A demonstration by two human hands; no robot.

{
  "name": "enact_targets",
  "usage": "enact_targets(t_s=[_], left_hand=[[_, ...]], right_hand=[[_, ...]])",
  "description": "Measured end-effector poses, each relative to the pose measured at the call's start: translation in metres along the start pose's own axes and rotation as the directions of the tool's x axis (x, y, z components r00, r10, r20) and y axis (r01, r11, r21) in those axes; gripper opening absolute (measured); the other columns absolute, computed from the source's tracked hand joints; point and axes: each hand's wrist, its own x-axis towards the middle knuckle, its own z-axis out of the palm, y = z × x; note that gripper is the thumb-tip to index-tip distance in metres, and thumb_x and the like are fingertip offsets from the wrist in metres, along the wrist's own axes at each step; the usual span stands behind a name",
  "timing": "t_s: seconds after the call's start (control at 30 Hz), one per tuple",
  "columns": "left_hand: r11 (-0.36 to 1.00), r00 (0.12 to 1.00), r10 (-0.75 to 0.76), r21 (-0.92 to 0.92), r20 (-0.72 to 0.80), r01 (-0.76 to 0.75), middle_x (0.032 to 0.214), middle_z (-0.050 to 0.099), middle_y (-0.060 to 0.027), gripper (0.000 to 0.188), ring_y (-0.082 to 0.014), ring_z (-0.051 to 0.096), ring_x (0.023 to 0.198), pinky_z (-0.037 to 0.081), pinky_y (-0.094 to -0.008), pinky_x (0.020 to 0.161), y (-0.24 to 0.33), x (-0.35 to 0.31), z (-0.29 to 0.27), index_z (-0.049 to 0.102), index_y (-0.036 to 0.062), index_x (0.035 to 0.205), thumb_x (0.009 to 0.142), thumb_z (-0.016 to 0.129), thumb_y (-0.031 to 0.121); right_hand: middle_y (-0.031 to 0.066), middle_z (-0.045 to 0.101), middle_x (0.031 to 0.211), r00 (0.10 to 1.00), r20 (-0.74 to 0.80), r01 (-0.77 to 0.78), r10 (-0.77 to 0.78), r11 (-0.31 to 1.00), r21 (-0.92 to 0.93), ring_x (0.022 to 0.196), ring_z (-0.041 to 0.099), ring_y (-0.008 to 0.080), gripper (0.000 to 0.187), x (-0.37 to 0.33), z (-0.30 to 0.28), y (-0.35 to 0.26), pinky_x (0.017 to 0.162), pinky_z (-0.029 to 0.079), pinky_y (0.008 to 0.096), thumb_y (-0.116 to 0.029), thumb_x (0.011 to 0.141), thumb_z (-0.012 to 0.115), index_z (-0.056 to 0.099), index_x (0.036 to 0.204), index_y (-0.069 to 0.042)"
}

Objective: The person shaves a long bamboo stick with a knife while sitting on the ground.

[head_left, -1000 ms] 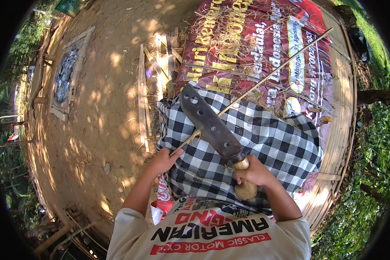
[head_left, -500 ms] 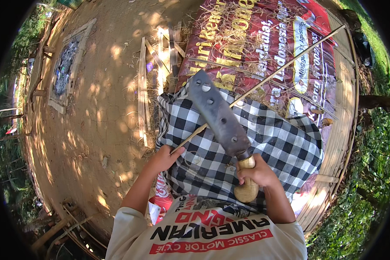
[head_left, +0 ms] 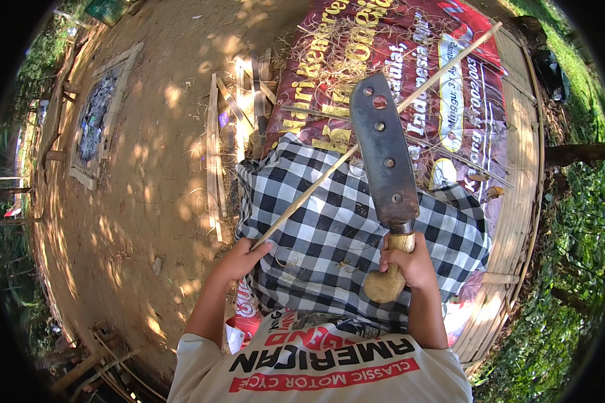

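My left hand point(head_left: 243, 259) is closed round the near end of a long, thin bamboo strip point(head_left: 302, 199), which slants up and away to the right. In my right hand point(head_left: 411, 262) is a cleaver-like machete point(head_left: 385, 156); my fingers wrap its pale wooden handle, which ends in a rounded knob. The broad dark blade, with several round holes or studs along it, points away from me and lies across the strip, hiding part of it. Whether blade and strip touch I cannot tell. A black-and-white checked cloth point(head_left: 316, 232) covers my lap beneath both.
A red printed banner point(head_left: 376, 74) strewn with curly shavings point(head_left: 329, 60) lies ahead, over a bamboo platform point(head_left: 517, 181). Several split strips point(head_left: 215, 161) rest at its left. Bare earth point(head_left: 141, 201) with a framed ash pit point(head_left: 99, 114) spreads left; greenery point(head_left: 571, 269) borders the right.
The machete has swung more upright and moved right and farther along the strip. My right hand has shifted slightly right; my left hand has dropped a little, still holding the strip.
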Motion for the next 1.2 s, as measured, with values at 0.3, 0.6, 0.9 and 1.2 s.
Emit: enact_targets(t_s=[0.3, 0.6, 0.9, 1.2], left_hand=[[0.987, 0.992, 0.124, 0.109, -0.020, -0.121, 0.060, 0.063, -0.0073, 0.044, -0.0158, 0.059, 0.056, 0.046, -0.0300, 0.054, 0.042, 0.006, 0.019, 0.064, 0.0010, 0.064, 0.066, 0.086, 0.039], [0.947, 0.978, 0.149, 0.305, -0.147, -0.098, 0.064, 0.065, -0.0139, 0.029, -0.0265, 0.066, 0.061, 0.051, -0.0350, 0.060, 0.052, -0.015, 0.028, 0.066, 0.0006, 0.070, 0.065, 0.080, 0.026], [0.938, 0.919, 0.083, 0.341, -0.384, 0.058, 0.068, 0.066, -0.0165, 0.019, -0.0302, 0.067, 0.065, 0.052, -0.0382, 0.063, 0.022, -0.035, 0.004, 0.069, 0.0016, 0.074, 0.066, 0.074, 0.018], [0.943, 0.723, 0.192, 0.328, -0.664, 0.051, 0.051, 0.051, -0.0110, 0.042, -0.0206, 0.047, 0.047, 0.042, -0.0354, 0.049, 0.004, -0.084, -0.056, 0.054, -0.0017, 0.063, 0.074, 0.080, 0.030]], right_hand=[[0.0108, 0.058, 0.063, 0.980, -0.135, 0.158, -0.148, 0.985, 0.072, 0.053, 0.058, 0.0187, 0.015, -0.029, -0.021, -0.005, 0.053, 0.047, 0.0310, 0.008, 0.068, 0.057, 0.052, 0.081, 0.002], [0.0129, 0.055, 0.060, 0.967, -0.191, 0.187, -0.171, 0.980, 0.069, 0.050, 0.056, 0.0218, 0.018, -0.045, -0.043, 0.008, 0.051, 0.048, 0.0333, 0.006, 0.066, 0.057, 0.050, 0.082, 0.002], [0.0125, 0.055, 0.061, 0.964, -0.196, 0.204, -0.180, 0.973, 0.109, 0.051, 0.057, 0.0217, 0.019, -0.050, -0.050, 0.013, 0.051, 0.048, 0.0334, 0.006, 0.065, 0.058, 0.051, 0.082, 0.003], [0.0113, 0.056, 0.061, 0.941, -0.254, 0.258, -0.223, 0.960, 0.112, 0.050, 0.057, 0.0211, 0.018, -0.054, -0.065, 0.014, 0.050, 0.048, 0.0323, 0.007, 0.065, 0.057, 0.052, 0.082, 0.003]])
